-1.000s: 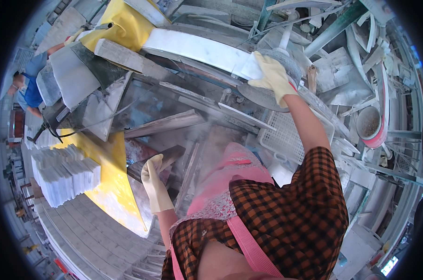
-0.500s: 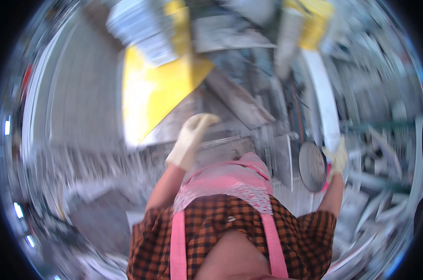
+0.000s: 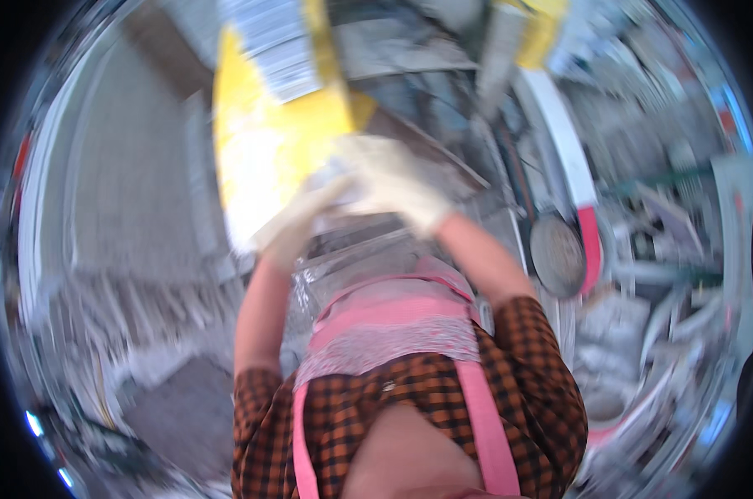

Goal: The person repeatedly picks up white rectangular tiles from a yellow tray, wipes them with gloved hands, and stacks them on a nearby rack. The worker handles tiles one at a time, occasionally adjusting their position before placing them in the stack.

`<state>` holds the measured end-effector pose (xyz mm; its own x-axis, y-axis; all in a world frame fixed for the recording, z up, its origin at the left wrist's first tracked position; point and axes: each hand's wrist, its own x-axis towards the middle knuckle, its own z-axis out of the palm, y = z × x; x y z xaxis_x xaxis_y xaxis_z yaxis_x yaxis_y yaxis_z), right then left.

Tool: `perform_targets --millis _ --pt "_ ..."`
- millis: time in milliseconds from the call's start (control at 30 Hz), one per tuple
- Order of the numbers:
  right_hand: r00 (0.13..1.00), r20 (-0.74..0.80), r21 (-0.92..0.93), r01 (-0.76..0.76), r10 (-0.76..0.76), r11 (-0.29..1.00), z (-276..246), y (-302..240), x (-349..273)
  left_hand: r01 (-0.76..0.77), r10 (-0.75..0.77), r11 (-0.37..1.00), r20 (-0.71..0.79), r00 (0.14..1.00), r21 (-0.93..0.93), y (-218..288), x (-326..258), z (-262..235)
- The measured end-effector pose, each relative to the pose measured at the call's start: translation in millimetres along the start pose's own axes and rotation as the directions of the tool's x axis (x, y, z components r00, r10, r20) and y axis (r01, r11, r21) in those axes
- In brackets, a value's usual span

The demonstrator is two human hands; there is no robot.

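Observation:
My left hand (image 3: 306, 216) and my right hand (image 3: 389, 183), both in cream gloves, meet in front of me at the near right edge of a bright yellow surface (image 3: 268, 137). Motion smears their fingers. A small pale patch shows between them, too blurred to name. Farther back on the yellow surface lies a stack of flat grey-white pieces (image 3: 276, 50). To the right runs a long white strip (image 3: 563, 133), and a pink band (image 3: 590, 245) continues from its near end.
A round grey disc (image 3: 557, 258) stands beside the pink band. Large pale panels (image 3: 135, 166) stand at the left, with a ragged row of thin grey edges (image 3: 143, 320) nearer me. Another yellow piece (image 3: 545, 33) is at the far right. Brown boards (image 3: 430, 145) lie behind my right hand.
My right hand has left the near end of the white strip and come across to my left hand. My left hand has shifted slightly left. The view has turned a little.

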<state>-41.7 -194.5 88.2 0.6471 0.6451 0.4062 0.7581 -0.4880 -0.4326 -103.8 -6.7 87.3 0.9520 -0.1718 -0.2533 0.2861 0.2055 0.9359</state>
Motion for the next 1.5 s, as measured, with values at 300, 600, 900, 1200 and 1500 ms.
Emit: perform_targets --millis 300,600,900,1200,1500 --pt "0.990 -0.112 0.053 -0.076 0.082 0.996 8.3 24.3 -19.9 0.220 0.049 0.867 -0.516 0.855 0.447 -1.2 -16.2 -118.2" --pt "0.582 -0.357 -0.422 -0.798 0.730 0.430 -215.6 158.0 -339.3 0.470 -0.243 0.729 -0.453 0.857 0.498 27.2 6.9 -128.2" --pt "0.597 -0.320 -0.650 -0.703 0.736 0.287 -188.5 219.3 -368.5 0.316 -0.018 0.868 -0.612 0.791 0.383 -3.2 28.0 -135.7" --pt "0.849 -0.234 -0.778 -0.456 0.474 0.432 -213.9 233.3 -354.4 0.365 0.012 0.819 -0.650 0.760 0.443 -5.2 33.7 -148.2" --pt "0.866 -0.165 -0.791 -0.402 0.472 0.462 -194.0 291.2 -323.4 0.255 0.054 0.871 -0.599 0.799 0.419 -16.0 39.2 -153.2"
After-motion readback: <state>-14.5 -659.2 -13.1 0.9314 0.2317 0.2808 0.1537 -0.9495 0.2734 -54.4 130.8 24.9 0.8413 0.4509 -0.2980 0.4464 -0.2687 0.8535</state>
